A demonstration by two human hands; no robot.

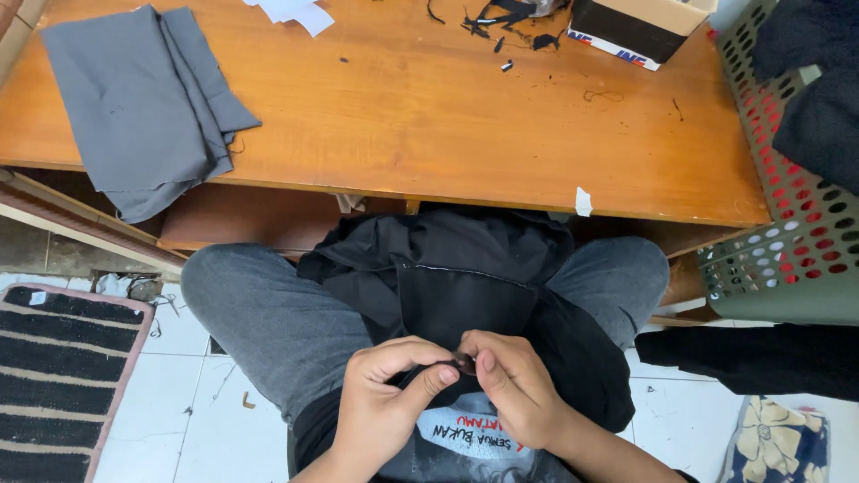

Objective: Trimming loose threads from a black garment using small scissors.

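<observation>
My left hand (385,402) and right hand (514,389) meet over black garment (465,286) on my lap; fingers (438,376) pinch something small and dark, possibly a button (465,362). Grey cloth (143,98) lies on the table (447,116); green basket (787,241) stands at the right.

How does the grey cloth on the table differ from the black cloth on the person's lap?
The grey cloth lies folded and fairly flat at the table's left edge, partly hanging over it; the black cloth is bunched on the lap. No hand touches the grey cloth, while the left hand and right hand pinch the black cloth's near edge. Both are plain, dark fabric pieces.
</observation>
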